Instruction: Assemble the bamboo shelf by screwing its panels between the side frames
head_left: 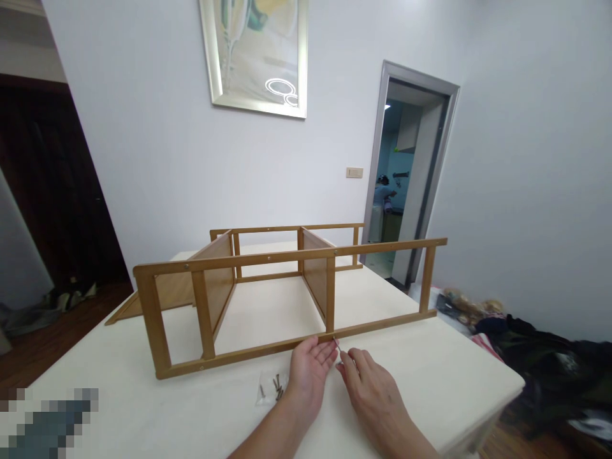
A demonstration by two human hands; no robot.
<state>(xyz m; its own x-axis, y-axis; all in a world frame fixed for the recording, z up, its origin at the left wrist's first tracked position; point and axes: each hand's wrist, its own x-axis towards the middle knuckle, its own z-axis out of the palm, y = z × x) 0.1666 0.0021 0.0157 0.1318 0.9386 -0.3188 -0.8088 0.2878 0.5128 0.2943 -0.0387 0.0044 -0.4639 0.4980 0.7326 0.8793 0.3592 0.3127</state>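
A wooden shelf frame (pixel 287 255) lies on its side on a white table (pixel 430 376). My left hand (pixel 310 370) rests against the frame's lower front rail, fingers stretched flat. My right hand (pixel 368 382) is just right of it, fingers pinched on a small thin metal piece, likely a screw (pixel 337 345), at the joint of the rail and an upright. A small clear bag of dark screws (pixel 273 387) lies on the table left of my left wrist.
A framed picture (pixel 255 54) hangs on the wall. An open doorway (pixel 406 185) at the right shows another person in the far room. Dark clothes and bags (pixel 549 363) lie on the floor at right. A dark door stands at left.
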